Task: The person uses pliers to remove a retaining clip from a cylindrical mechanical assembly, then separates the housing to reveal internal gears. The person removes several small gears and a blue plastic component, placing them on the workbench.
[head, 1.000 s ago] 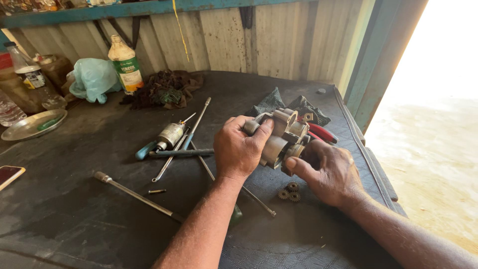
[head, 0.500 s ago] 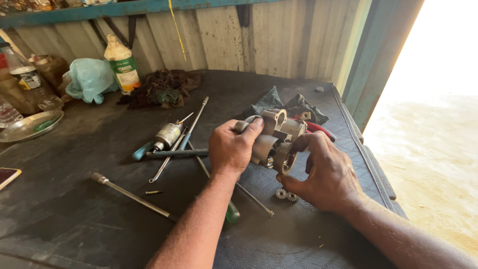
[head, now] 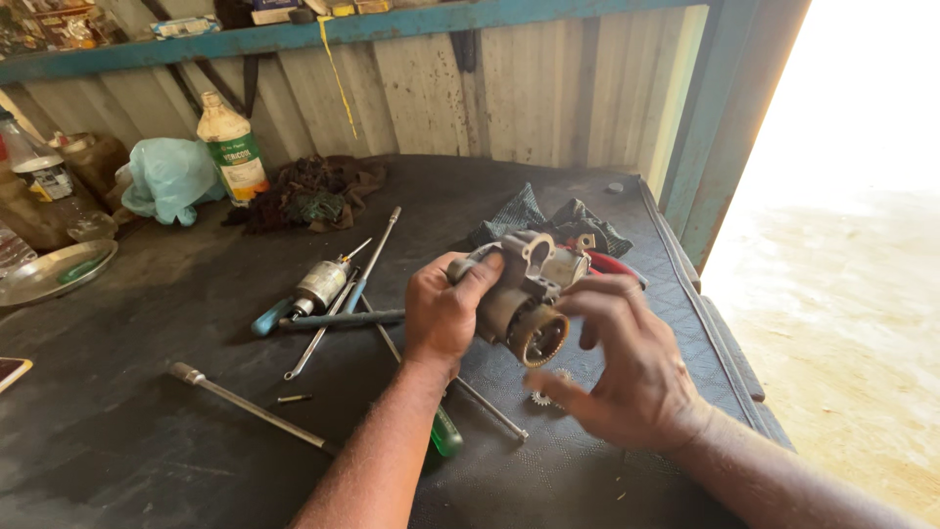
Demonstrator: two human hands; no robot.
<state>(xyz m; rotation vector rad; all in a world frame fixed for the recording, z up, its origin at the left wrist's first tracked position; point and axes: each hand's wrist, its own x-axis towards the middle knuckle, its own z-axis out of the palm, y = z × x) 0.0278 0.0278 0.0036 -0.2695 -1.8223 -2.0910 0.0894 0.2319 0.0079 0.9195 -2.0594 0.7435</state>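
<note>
Scene: head-cam view down onto a dark quilted rubber mat point(head: 176, 431) covering a workbench; corrugated metal wall at far side, bright open doorway at right.
Main part: grey cast-metal motor housing w/ a round toothed opening point(head: 524, 294), held up above the mat at centre, open end facing near-right.
Progress: judged partway through a strip-down or rebuild. Housing is apart from a silver cylindrical armature w/ shaft point(head: 321, 284), which lies on the mat to the left. Two small toothed metal gears point(head: 548, 390) lie loose on the mat just below the housing. Nothing looks bolted back together yet.
Left hand point(head: 446, 313): closed round the left end of the housing, thumb over the top, fingers wrapped behind; firm hold, carries the weight.
Right hand point(head: 617, 372): mostly open, fingers spread and curved; fingertips touch or sit just beside the housing's near-right rim. Holds nothing that I can see; palm side hidden.
Tools, left of centre: blue-handled screwdriver point(head: 269, 318), long thin metal rods, a long steel extension bar point(head: 250, 407) nearer, green-handled screwdriver point(head: 444, 431) partly under the left forearm.
Behind housing: dark crumpled rag point(head: 534, 216), red-handled pliers point(head: 612, 264) peeking out.
Far left: white plastic bottle w/ green label point(head: 230, 147), pale blue plastic bag point(head: 166, 181), round metal dish point(head: 54, 272).
</note>
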